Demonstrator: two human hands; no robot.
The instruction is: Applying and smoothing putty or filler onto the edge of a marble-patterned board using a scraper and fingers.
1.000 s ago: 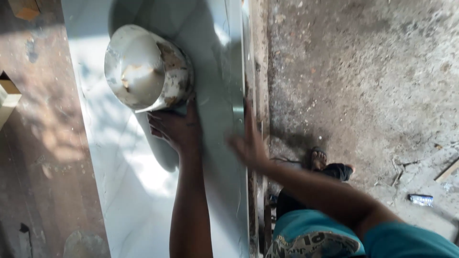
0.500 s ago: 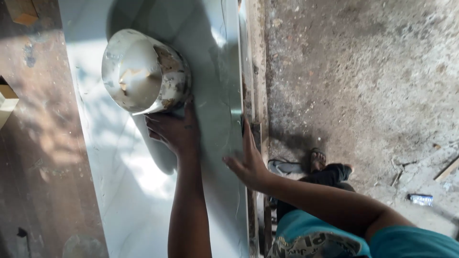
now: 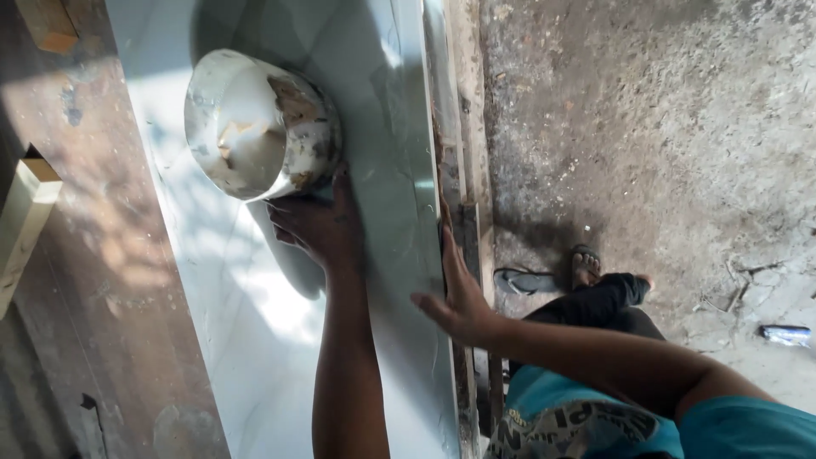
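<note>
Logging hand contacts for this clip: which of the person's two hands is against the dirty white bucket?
The left hand: its fingers touch the white bucket standing on the pale slab. The right hand rests at the slab's edge instead.

A rough concrete floor point(image 3: 646, 127) lies right of the slab, with a dark sandal point(image 3: 525, 280), a wooden block point(image 3: 25, 217) at left and brown boards point(image 3: 76, 280) beneath.
</note>
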